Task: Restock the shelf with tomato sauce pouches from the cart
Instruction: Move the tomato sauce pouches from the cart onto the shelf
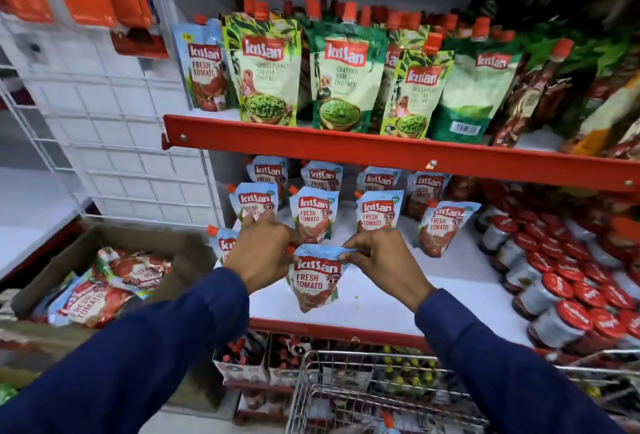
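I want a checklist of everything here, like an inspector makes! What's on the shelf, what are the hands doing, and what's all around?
Surface: white middle shelf with a red front edge, partly filled.
Job's things: held tomato pouch at the shelf front; standing tomato pouches in rows behind; more in the cardboard box.
Clutter: red-lidded jars at right on the same shelf.
Grippers: left hand and right hand each pinch a top corner of the pouch.
Cables: nothing seen.
Surroundings: green chutney pouches on the upper shelf; wire cart below; white wire grid at left.

held pouch (313,281) — "Kissan Fresh Tomato", green pouch (341,76) — "Chatpati Hari Chutney"
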A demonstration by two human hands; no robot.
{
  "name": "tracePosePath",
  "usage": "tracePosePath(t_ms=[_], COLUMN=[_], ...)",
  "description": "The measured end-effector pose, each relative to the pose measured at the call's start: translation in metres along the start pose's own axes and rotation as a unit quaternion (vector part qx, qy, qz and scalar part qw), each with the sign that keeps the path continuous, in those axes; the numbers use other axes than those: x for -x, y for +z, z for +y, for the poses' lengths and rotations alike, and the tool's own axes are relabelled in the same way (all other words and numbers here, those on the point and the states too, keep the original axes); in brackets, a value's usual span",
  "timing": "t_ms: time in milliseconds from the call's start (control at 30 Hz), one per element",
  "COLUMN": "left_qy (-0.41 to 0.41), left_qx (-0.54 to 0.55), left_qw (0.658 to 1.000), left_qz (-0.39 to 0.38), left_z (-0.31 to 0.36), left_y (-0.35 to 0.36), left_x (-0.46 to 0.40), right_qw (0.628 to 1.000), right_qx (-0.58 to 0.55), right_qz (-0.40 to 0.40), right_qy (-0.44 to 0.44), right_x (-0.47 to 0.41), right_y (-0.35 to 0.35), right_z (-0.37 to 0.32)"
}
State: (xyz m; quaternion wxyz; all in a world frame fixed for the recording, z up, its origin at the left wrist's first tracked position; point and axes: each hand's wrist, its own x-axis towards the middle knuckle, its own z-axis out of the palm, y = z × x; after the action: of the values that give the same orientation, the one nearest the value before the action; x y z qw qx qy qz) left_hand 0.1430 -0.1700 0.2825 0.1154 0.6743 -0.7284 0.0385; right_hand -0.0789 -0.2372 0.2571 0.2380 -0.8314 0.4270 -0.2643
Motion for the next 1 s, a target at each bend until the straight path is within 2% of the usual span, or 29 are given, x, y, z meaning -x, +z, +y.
tracePosePath(t_ms=[300, 633, 867, 1000], left_qy=[-0.013, -0.012, -0.01, 0.014], left_qx=[0.003, 0.02, 0.022, -0.003], left_qw=[0.999, 0.999, 0.997, 0.999], left_qz=[-0.033, -0.046, -0.073, -0.032], left_z=[-0.025, -0.039, -0.039, -0.029], left_y=[0.024, 0.041, 0.045, 0.037], left_x=[-0.044, -0.057, -0.061, -0.048], right_qw=[0.999, 0.997, 0.996, 0.998], right_qx=[0.038, 0.013, 0.019, 0.043], right_qz=[0.008, 0.012, -0.021, -0.012], right_qy=[0.038, 0.072, 0.082, 0.052], right_x=[-0.052, -0.063, -0.061, -0.041], right_y=[0.034, 0.045, 0.042, 0.038], right_z=[0.023, 0.023, 0.019, 0.011])
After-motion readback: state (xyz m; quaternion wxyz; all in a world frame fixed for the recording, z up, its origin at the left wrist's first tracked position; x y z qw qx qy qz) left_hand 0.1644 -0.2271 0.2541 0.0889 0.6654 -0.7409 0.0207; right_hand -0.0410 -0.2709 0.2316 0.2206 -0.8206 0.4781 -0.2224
